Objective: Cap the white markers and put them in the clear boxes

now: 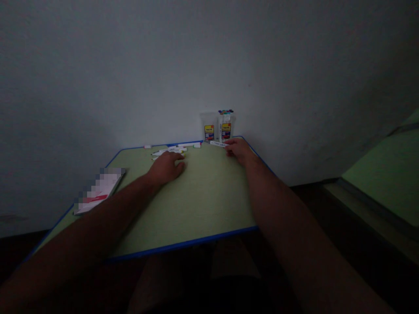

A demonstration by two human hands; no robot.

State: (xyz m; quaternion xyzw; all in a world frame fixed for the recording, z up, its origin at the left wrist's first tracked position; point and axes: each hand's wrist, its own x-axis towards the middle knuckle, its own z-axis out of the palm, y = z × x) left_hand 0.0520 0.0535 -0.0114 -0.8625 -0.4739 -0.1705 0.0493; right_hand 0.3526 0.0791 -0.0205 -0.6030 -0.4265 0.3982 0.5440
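My right hand [239,150] pinches the end of a white marker [217,144], which points left in front of two see-through plastic cups. The right-hand cup [226,131] is packed with several markers, their coloured ends at the top. In the left-hand cup [209,132], with its yellow and dark label, no markers show. My left hand [167,168] lies on the table, fingers stretched and thumb apart, at the near side of a loose pile of white markers [170,149]. It partly hides the pile, and no object shows in its grasp.
The pale green table [196,196] has a blue edge and stands against a grey wall [163,65]. A white and red flat box or book [101,189], partly pixelated, lies at the left. A small white and pink piece [147,147] sits by the back edge.
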